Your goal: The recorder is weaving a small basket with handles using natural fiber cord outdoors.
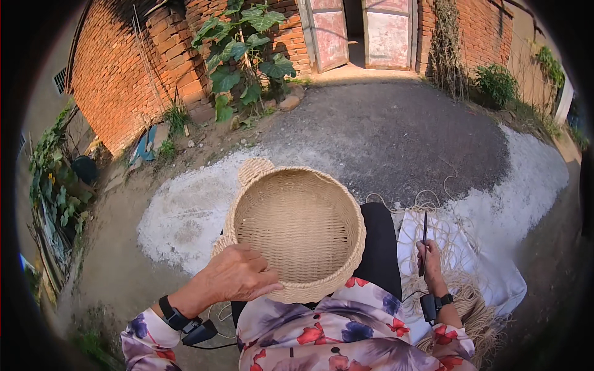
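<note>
A round woven basket [296, 229] of tan cord rests on my lap, its open top facing up. A small woven ear [255, 171] sticks out from its far left rim. My left hand [238, 275] is closed over the near left rim, with the fingers curled over the edge. Off to the right, apart from the basket, my right hand [431, 263] is closed around dark scissors [424, 238]. They are seen edge-on with the tip pointing up, and their handles are partly hidden.
Loose tan cord [464, 297] lies tangled on a white sheet [504, 281] at my right. Dark grey paving [396, 136] with a pale border stretches ahead. Farther off are a brick wall [124, 74], a leafy plant [247, 55] and a faded red door [388, 37].
</note>
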### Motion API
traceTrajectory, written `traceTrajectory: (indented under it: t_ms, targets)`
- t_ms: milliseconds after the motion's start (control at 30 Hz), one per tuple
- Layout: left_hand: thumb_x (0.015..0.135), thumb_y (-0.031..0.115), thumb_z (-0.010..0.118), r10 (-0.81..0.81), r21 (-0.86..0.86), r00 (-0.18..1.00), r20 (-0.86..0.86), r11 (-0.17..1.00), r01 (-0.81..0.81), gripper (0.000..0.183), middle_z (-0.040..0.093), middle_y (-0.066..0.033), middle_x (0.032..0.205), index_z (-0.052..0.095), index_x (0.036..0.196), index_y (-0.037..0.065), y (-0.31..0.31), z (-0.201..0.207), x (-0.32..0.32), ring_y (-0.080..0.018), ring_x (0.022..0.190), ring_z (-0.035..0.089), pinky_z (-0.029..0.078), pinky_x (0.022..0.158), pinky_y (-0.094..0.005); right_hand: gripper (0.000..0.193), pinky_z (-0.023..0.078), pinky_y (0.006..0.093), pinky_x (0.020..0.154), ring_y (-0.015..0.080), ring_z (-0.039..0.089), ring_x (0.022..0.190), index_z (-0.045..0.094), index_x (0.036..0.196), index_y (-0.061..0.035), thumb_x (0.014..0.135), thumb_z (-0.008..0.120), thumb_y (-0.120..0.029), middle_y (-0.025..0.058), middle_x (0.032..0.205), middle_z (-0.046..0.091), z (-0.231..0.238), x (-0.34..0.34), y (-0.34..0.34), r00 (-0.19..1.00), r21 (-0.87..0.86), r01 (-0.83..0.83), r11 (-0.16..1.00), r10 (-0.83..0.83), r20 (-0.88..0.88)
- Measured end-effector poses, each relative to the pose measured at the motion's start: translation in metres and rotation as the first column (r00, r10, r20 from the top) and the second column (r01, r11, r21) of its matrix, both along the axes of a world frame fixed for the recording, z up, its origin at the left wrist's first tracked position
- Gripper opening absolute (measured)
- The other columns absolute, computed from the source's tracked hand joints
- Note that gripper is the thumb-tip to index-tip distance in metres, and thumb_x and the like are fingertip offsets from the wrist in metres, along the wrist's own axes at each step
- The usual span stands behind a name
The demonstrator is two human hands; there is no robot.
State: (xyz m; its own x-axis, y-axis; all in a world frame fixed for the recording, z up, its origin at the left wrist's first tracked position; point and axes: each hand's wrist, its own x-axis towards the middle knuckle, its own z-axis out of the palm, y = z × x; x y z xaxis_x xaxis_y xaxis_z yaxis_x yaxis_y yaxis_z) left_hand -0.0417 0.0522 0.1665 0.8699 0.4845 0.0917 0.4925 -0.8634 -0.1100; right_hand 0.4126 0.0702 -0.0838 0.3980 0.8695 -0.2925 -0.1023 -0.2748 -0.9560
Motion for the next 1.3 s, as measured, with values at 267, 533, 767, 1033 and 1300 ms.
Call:
traceTrajectory:
  t_ms: [267,533,767,1033,1300]
  targets:
    - [0.082,0.041,0.066,0.008,-0.056,0.999,0.049,0.998,-0.005,0.032,0.044,0.0001,0.062,0.053,0.069,0.014,-0.022,-0.015,-0.029,-0.0183,0.066,0.053,0.044,0.069,-0.0320,0.040,0.044,0.0243,0.060,0.0099,0.056,0.066,0.051,0.113,-0.0054,0.090,0.062,-0.036,0.0034,0.079,0.060,0.139,-0.105,0.083,0.836,0.347,-0.537,0.769,0.433,0.337]
    - [0.081,0.041,0.067,0.130,-0.132,0.983,0.129,0.985,-0.112,0.027,0.056,-0.0006,0.075,0.065,0.083,0.014,-0.037,-0.020,-0.040,-0.0182,0.072,0.056,0.042,0.072,-0.0323,0.031,0.041,0.0260,0.066,0.0097,0.050,0.077,0.052,0.102,-0.0104,0.090,0.063,-0.037,-0.0021,0.088,0.051,0.127,-0.163,0.102,0.747,0.257,-0.587,0.768,0.636,-0.195]
    - [0.094,0.039,0.057,0.930,-0.914,0.079,0.360,0.334,0.231,0.053,0.063,-0.0100,0.108,0.047,0.131,0.004,0.006,-0.016,0.002,-0.0183,0.092,0.063,0.050,0.081,-0.0324,0.044,0.043,0.0272,0.079,0.0127,0.052,0.086,0.047,0.109,-0.0065,0.081,0.074,-0.027,0.0041,0.097,0.053,0.174,-0.195,0.053,0.752,0.496,-0.561,0.663,0.658,-0.028]
    - [0.091,0.020,0.060,0.824,-0.697,0.017,0.566,0.468,0.544,0.041,0.058,-0.0066,0.113,0.044,0.125,0.003,0.028,0.015,0.042,-0.0148,0.099,0.061,0.053,0.082,-0.0288,0.048,0.044,0.0302,0.087,0.0149,0.055,0.094,0.045,0.113,-0.0041,0.080,0.071,-0.027,0.0075,0.102,0.055,0.201,-0.193,0.031,0.696,0.609,-0.540,0.581,0.715,-0.064]
    - [0.088,0.009,0.064,0.817,-0.750,0.155,0.555,0.412,0.517,0.064,0.052,-0.0117,0.130,0.028,0.141,0.004,0.029,-0.024,0.061,-0.0186,0.115,0.055,0.051,0.087,-0.0307,0.049,0.045,0.0292,0.079,0.0129,0.050,0.083,0.047,0.104,-0.0038,0.072,0.080,-0.020,0.0038,0.091,0.052,0.176,-0.161,0.051,0.804,0.533,-0.592,0.605,0.491,0.335]
